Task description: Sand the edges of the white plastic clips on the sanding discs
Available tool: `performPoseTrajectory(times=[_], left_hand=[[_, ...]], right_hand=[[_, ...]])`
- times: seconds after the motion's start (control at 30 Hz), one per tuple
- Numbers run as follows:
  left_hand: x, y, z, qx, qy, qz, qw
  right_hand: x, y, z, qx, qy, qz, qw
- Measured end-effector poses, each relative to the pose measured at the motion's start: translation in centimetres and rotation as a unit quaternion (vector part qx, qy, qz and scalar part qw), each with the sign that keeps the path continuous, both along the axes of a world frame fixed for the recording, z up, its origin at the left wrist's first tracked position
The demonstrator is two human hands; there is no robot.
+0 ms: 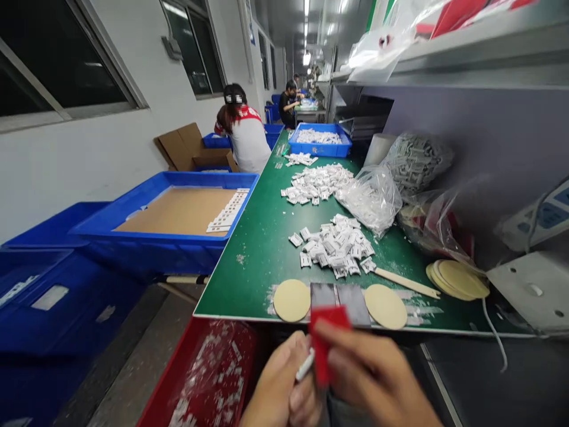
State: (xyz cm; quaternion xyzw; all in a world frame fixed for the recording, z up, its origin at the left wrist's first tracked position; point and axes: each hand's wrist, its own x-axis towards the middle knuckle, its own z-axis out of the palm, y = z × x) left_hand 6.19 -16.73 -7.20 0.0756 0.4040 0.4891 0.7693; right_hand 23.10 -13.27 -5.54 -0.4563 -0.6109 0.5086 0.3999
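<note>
My left hand (278, 382) is closed around a small white plastic part (304, 365), whose end sticks out between thumb and fingers. Pinched in my right hand (377, 376) is a folded red sheet (328, 332), blurred by motion, right beside the white part. Whether the two touch I cannot tell. Just beyond my hands, along the edge of the green table (262, 255), lie two round yellow discs (291, 300) with dark grey rectangular pads (340, 301) between them. Farther in is a loose pile of similar white parts (340, 246).
A wooden-handled brush (406, 281) and stacked yellow discs (460, 279) lie at right, near clear plastic bags (373, 198). Blue trays (164, 234) stand at left; below is a red bin (217, 379). Another person (249, 136) sits beyond. A shelf (480, 59) overhangs the right side.
</note>
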Motion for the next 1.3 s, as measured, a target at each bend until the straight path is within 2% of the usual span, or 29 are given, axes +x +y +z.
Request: performPoseTrajectory(times=[0.13, 0.27, 0.33, 0.37, 0.47, 0.5, 0.57, 0.67, 0.77, 1.0, 1.07, 1.17, 1.23, 1.3], left_hand=[[0.3, -0.3, 0.5, 0.0, -0.019, 0.009, 1.0], [0.7, -0.3, 0.7, 0.006, -0.005, 0.02, 1.0], [0.6, -0.4, 0.7, 0.02, 0.017, 0.011, 1.0], [0.5, -0.4, 0.6, 0.032, 0.039, 0.008, 0.999], [-0.1, -0.4, 0.2, 0.067, 0.142, 0.02, 0.987], [-0.4, -0.4, 0.1, 0.072, 0.17, 0.026, 0.983], [-0.9, -0.2, -0.2, 0.067, 0.185, 0.018, 0.98], [-1.6, 0.2, -0.5, 0.034, 0.108, -0.014, 0.993], [-2.1, 0.4, -0.7, -0.008, 0.014, -0.041, 0.999], [-3.0, 0.2, -0.1, -0.073, -0.085, -0.015, 0.994], [-2.9, 0.1, -0.2, -0.048, -0.053, -0.013, 0.997], [-2.5, 0.2, -0.7, 0.038, 0.11, 0.007, 0.993], [-2.3, 0.3, -1.2, 0.067, 0.188, 0.018, 0.98], [-2.0, 0.6, -1.5, 0.074, 0.215, 0.039, 0.973]], right_hand=[[0.4, -0.1, 0.9, 0.029, -0.06, 0.107, 0.992], [-0.2, 0.0, 1.5, 0.074, -0.06, 0.039, 0.995], [-0.5, 0.4, 1.2, 0.09, -0.061, 0.055, 0.993], [-0.5, 0.6, 1.0, 0.09, -0.065, 0.041, 0.993], [-0.1, 1.5, -0.2, 0.06, -0.08, -0.132, 0.986], [0.1, 1.6, -0.6, 0.051, -0.079, -0.169, 0.981], [0.5, 1.6, -1.2, 0.04, -0.069, -0.162, 0.984], [0.8, 0.9, -1.8, 0.023, -0.043, -0.124, 0.991], [0.9, 0.4, -2.4, -0.009, -0.023, -0.142, 0.99], [1.7, -0.1, -3.5, -0.038, -0.032, -0.163, 0.985], [1.8, -0.2, -3.5, -0.049, -0.019, -0.164, 0.985], [1.7, -0.4, -3.6, -0.087, 0.033, -0.155, 0.983], [1.5, -0.5, -3.5, -0.137, 0.105, -0.146, 0.974], [1.1, -0.5, -3.3, -0.194, 0.204, -0.13, 0.951]])
